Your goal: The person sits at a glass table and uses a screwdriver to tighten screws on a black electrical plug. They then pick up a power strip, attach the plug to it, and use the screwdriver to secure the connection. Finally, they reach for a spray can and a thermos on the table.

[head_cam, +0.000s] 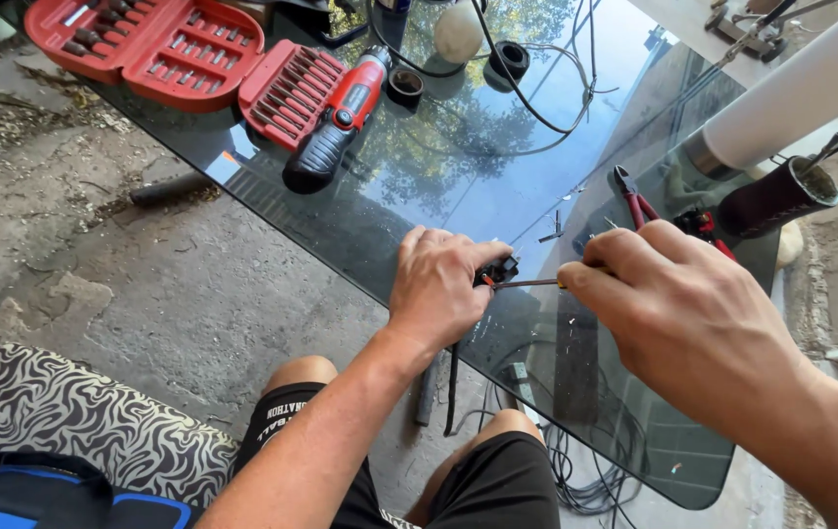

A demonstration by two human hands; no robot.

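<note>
While my left hand (438, 284) gripped the small black connector (500, 270), my right hand (664, 294) pinched a thin screwdriver (526, 284), its tip seemingly just entering, tightening unfinished.

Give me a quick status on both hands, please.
Left hand grips small black plug-like part. Right hand holds thin screwdriver, tip at part. Red-handled pliers lie beyond, not obstructing.

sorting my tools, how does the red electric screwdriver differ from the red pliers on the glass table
The electric screwdriver is thick and barrel-shaped, red with a black grip; the pliers are slim with two thin red handles. The electric screwdriver lies in full view beside the red bit case; the pliers are partly hidden behind the right hand. Both lie untouched on the glass table.
</note>
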